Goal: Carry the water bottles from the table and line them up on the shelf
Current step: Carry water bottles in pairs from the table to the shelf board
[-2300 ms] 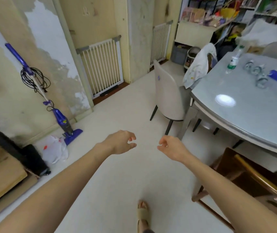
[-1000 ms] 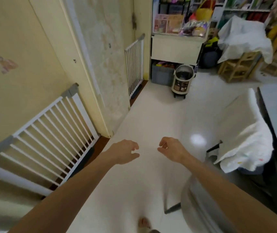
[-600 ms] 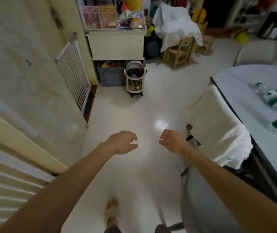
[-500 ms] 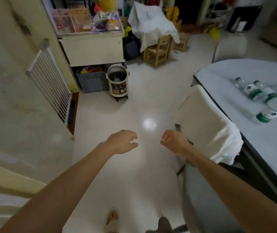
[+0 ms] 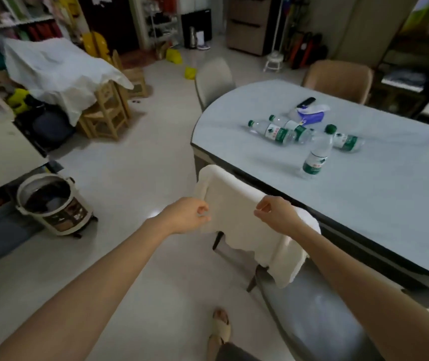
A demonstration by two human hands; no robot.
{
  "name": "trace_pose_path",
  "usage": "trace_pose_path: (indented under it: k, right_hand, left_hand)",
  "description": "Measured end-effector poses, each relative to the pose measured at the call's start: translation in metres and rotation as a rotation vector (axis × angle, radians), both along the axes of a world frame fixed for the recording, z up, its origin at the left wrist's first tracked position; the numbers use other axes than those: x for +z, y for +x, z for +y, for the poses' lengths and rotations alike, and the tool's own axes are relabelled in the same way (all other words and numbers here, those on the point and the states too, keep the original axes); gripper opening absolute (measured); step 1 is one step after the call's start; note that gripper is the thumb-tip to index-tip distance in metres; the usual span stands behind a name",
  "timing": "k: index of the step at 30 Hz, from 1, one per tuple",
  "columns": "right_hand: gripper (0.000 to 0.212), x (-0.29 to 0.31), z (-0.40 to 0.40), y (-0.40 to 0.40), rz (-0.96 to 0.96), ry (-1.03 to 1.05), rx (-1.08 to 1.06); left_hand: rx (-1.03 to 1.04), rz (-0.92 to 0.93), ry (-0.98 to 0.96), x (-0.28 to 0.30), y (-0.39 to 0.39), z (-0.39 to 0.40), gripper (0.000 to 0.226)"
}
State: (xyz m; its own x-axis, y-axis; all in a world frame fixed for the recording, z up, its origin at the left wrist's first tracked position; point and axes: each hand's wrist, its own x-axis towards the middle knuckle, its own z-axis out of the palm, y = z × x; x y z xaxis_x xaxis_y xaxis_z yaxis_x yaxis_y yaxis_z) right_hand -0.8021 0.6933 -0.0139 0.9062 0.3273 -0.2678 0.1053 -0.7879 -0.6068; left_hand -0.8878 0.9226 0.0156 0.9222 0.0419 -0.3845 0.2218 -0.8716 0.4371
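Several clear water bottles with green caps and labels are on the pale grey table (image 5: 364,217) at the right. One bottle (image 5: 315,153) stands upright; three others (image 5: 273,132) (image 5: 292,125) (image 5: 346,142) lie on their sides behind it. My left hand (image 5: 186,216) and my right hand (image 5: 277,214) are held out in front of me, empty, with fingers loosely curled and apart. Both hover over a chair draped with a white cloth (image 5: 244,204), short of the table's near edge.
A purple tissue pack (image 5: 311,115) and a black remote (image 5: 304,102) lie behind the bottles. Two more chairs (image 5: 214,79) (image 5: 338,79) stand at the table's far side. A round pot (image 5: 52,204) sits on the floor at left, beside small wooden chairs under a white sheet (image 5: 59,69).
The view has swung right from the wall and gates to the table, which is closer, with the bottles in full sight. My hands have kept the same empty, held-out pose.
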Motion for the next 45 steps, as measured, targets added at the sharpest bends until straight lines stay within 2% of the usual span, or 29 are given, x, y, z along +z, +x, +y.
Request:
trace_pose_path:
  k: [3, 6, 9, 14, 18, 21, 26, 28, 30, 33, 40, 43, 45]
  right_hand:
    - [0.009, 0.001, 0.002, 0.056, 0.046, 0.052, -0.123]
    - [0.009, 0.005, 0.003, 0.109, 0.077, 0.109, -0.264]
    - [0.008, -0.002, -0.001, 0.147, 0.126, 0.136, -0.418]
    - [0.041, -0.015, -0.016, 0.207, 0.143, 0.164, -0.739]
    - [0.066, -0.027, -0.018, 0.238, 0.085, 0.311, -1.081]
    - [0.072, -0.027, -0.013, 0.264, 0.058, 0.414, -1.276]
    - [0.087, -0.047, -0.012, 0.296, -0.006, 0.495, -1.449]
    - [0.086, -0.055, -0.015, 0.309, -0.032, 0.501, -1.518]
    - [0.073, -0.063, -0.021, 0.322, -0.077, 0.53, -1.592]
    - [0.05, -0.074, -0.038, 0.345, -0.112, 0.504, -1.58]
    - [0.039, -0.097, -0.072, 0.391, -0.125, 0.464, -1.411]
    - [0.035, -0.109, -0.072, 0.391, -0.1, 0.478, -1.39]
    - [0.035, -0.113, -0.072, 0.39, -0.086, 0.486, -1.366]
  left_hand:
    - [-0.087, 0.04, -0.042, 0.003, 0.073, 0.001, 0.043]
    - [-0.17, 0.004, -0.037, 0.003, 0.146, 0.004, 0.039]
    - [-0.269, 0.051, -0.056, -0.003, 0.205, 0.004, 0.039]
    - [-0.449, 0.085, -0.032, -0.021, 0.314, -0.007, 0.039]
    - [-0.663, 0.118, 0.02, -0.031, 0.39, -0.015, 0.042]
    - [-0.739, 0.109, 0.039, -0.03, 0.447, -0.015, 0.041]
    - [-0.796, 0.104, 0.053, -0.046, 0.51, -0.03, 0.045]
    - [-0.824, 0.095, 0.068, -0.055, 0.528, -0.042, 0.049]
    - [-0.811, 0.078, 0.072, -0.066, 0.546, -0.054, 0.054]
    - [-0.744, 0.038, 0.085, -0.085, 0.57, -0.068, 0.06]
    - [-0.78, -0.093, 0.295, -0.138, 0.626, -0.101, 0.084]
    - [-0.837, -0.134, 0.386, -0.156, 0.635, -0.108, 0.082]
    - [-0.897, -0.205, 0.359, -0.161, 0.639, -0.108, 0.077]
